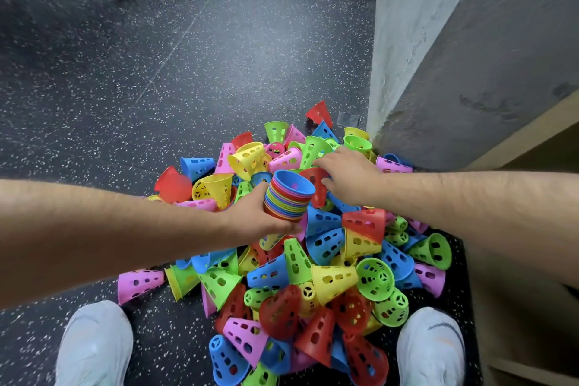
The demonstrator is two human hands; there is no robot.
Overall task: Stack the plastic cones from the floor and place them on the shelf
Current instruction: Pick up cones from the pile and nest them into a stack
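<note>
sitting tilted above the heap, a nested stack of multicoloured plastic cones [289, 196], blue one uppermost, was held in the left hand [260, 216], whose fingers [258, 193] wrapped round its lower part. just beside it the right hand [347, 175] lay on a red perforated plastic cone [316, 186], fingers and thumb curled about its wide end. below both spread a pile of loose perforated plastic cones [313, 276] in red, blue, yellow, green and pink, on the dark speckled floor [156, 72]. one white shoe [94, 345] stood left of the pile's near edge, a second white shoe [430, 348] right of it. a grey concrete pillar [438, 56] rose at the right, cones lying at its foot, with a pale wooden shelf [532, 141] beyond.
</note>
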